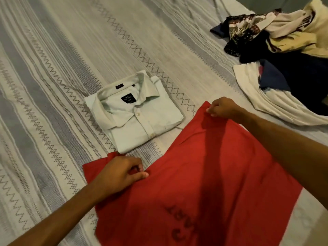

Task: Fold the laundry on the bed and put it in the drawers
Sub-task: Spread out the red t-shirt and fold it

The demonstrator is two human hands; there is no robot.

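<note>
While both hands' fingers pinch the red shirt [204, 174], a folded white shirt [136, 116] lies beside.

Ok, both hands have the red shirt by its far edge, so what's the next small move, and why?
Probably draw the far edge toward you to fold it over. The left hand and right hand each pinch a far corner of the red shirt, which lies spread on the bed, unlike the folded white shirt.
</note>
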